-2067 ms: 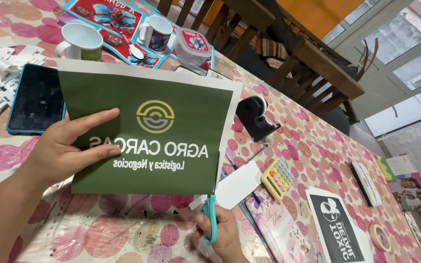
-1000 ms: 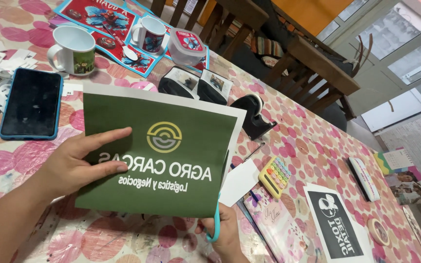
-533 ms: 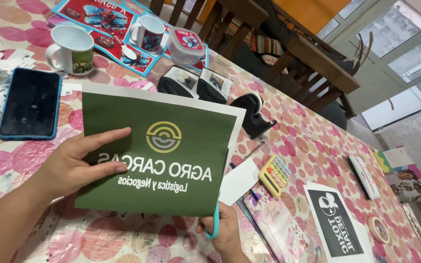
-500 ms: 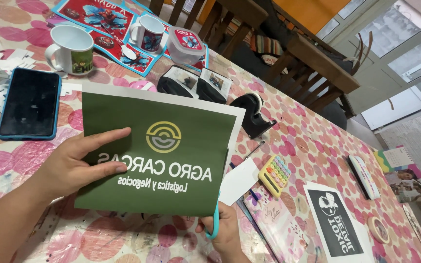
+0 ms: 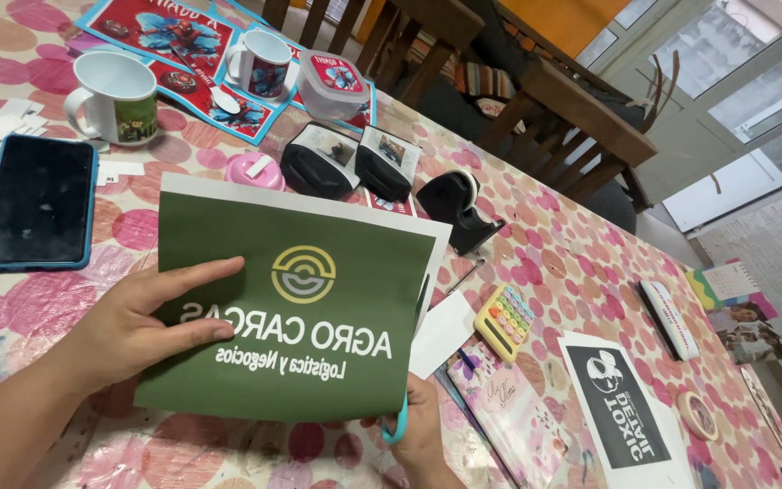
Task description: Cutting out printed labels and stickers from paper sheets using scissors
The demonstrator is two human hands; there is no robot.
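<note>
— Two hands are seen over the bench (image 5: 590, 272). What is held by each?

— A green printed sheet (image 5: 291, 308) with a white border is gripped at its left side by the left hand (image 5: 133, 326), thumb on the face, the other fingers hidden behind the paper. The right hand (image 5: 423, 435) is found under the sheet's lower right corner, its fingers closed through the teal handle of a pair of scissors (image 5: 397, 426); the blades are hidden by the sheet.

— And where is the sheet placed?

— It is held tilted above the spotted pink cloth of the bench. Left of the sheet a dark phone (image 5: 38, 204) in a blue case is laid flat. Beyond the sheet's top edge a pink round lid (image 5: 255, 170), two black pouches (image 5: 350, 163) and a black tape dispenser (image 5: 459, 206) are set, with a white mug (image 5: 119, 98) farther off. Right of the sheet a small yellow calculator (image 5: 504, 319) and a black-and-white printed page (image 5: 622, 407) are seen.
</note>
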